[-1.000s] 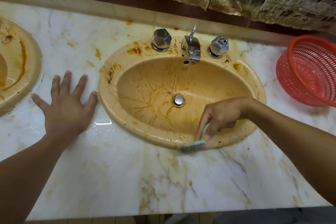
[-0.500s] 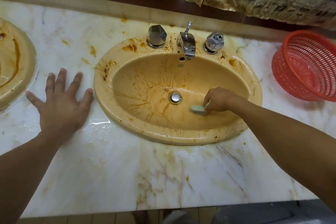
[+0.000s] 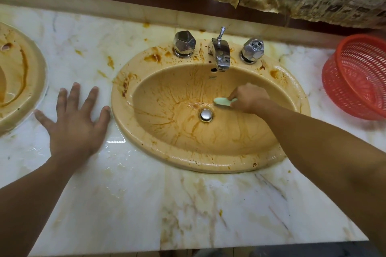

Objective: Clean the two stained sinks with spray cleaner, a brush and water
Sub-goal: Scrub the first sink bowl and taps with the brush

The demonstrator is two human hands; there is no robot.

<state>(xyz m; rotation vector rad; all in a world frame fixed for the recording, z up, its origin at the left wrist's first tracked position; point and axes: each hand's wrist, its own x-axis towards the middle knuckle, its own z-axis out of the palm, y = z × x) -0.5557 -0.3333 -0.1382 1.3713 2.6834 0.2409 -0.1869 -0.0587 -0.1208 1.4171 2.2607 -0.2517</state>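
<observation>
The right grip [image 3: 247, 98] clenches the pale green brush [image 3: 222, 102], head down in the sink [image 3: 208, 164] just beyond the drain [image 3: 206, 114] — the left grip [image 3: 75, 123] lies released, flat on the table [image 3: 146, 204] (wet marble) to the sink's left

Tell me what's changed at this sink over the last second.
The right hand, gripping the green brush throughout, moved from the near rim of the sink down into the basin and on to a spot just right of the drain. The left hand stays flat on the countertop; the faucet and red basket are as before.
</observation>
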